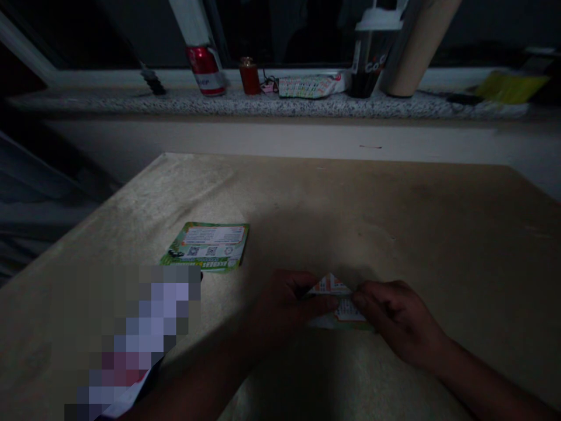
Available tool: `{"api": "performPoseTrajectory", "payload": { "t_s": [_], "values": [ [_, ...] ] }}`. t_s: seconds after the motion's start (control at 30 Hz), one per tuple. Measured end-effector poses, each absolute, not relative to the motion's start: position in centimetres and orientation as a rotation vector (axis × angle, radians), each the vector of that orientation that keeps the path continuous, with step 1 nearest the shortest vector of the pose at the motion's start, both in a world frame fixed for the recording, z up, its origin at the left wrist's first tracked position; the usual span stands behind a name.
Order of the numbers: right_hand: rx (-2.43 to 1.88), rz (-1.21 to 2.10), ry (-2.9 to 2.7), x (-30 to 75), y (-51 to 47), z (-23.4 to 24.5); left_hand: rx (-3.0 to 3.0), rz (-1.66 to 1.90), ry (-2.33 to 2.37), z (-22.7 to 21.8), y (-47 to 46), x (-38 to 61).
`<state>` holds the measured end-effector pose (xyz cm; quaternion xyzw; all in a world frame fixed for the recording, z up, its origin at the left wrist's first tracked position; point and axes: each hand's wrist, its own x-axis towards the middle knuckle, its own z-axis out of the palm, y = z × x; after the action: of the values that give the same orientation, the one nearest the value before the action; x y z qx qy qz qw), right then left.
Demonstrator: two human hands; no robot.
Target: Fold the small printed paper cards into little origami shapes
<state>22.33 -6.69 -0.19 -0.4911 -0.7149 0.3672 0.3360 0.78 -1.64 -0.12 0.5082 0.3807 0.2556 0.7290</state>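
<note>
A printed sheet of paper point(348, 311) with a folded, triangular top lies low over the table's near middle. My left hand point(289, 298) is closed on its left side, the thumb lying across the front below the peak. At the right slope of the fold, the fingertips of my right hand point(392, 316) pinch the edge. Part of the sheet is hidden behind both hands. A green printed leaflet point(214, 245) with text and square codes lies flat, farther up and left of my left hand, touched by neither hand.
The pale tabletop point(438, 222) ends at a wall below a granite sill point(258, 108). On the sill stand a red can point(207, 73), a reddish bottle point(249, 77), a crumpled wrapper point(309, 86), a lidded cup point(370, 58) and a cardboard tube point(414, 52). A blurred, pixelated patch covers the lower left.
</note>
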Motion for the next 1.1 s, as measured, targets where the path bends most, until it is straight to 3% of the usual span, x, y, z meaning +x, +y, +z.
{"api": "performPoseTrajectory", "payload": {
  "t_s": [0.73, 1.1],
  "values": [
    [-1.138, 1.268, -1.674, 22.4, -7.0, -0.4, 0.877, 0.690, 0.712, 0.8, -2.2, 1.2],
    [-1.094, 1.218, -1.573, 22.7, -6.7, -0.5, 0.906, 0.683, 0.726, 0.6, -2.0, 1.1]
  ]
}}
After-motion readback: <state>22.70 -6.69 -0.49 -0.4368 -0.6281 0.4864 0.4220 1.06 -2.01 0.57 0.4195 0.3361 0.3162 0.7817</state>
